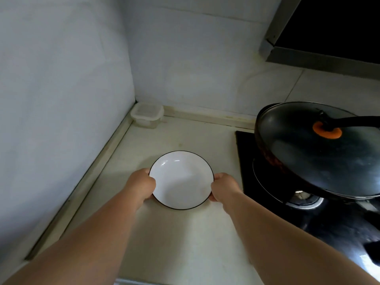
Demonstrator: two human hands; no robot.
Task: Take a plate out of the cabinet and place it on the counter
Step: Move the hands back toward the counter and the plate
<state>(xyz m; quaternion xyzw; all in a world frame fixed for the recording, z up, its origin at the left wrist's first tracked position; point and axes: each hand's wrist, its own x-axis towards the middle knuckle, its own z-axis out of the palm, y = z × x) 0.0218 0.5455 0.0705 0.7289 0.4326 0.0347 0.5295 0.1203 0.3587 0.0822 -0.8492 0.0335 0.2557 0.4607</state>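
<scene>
A round white plate (181, 179) with a thin black rim is over the pale counter (185, 239), near the middle of the view. My left hand (141, 186) grips its left edge and my right hand (223, 189) grips its right edge. The fingers curl under the rim on both sides. Whether the plate rests on the counter or hovers just above it I cannot tell. No cabinet is in view.
A black wok with a dark lid (316, 149) sits on the black stove (267, 182) just right of the plate. A small clear lidded container (147, 115) stands in the back corner. Walls close off the left and back.
</scene>
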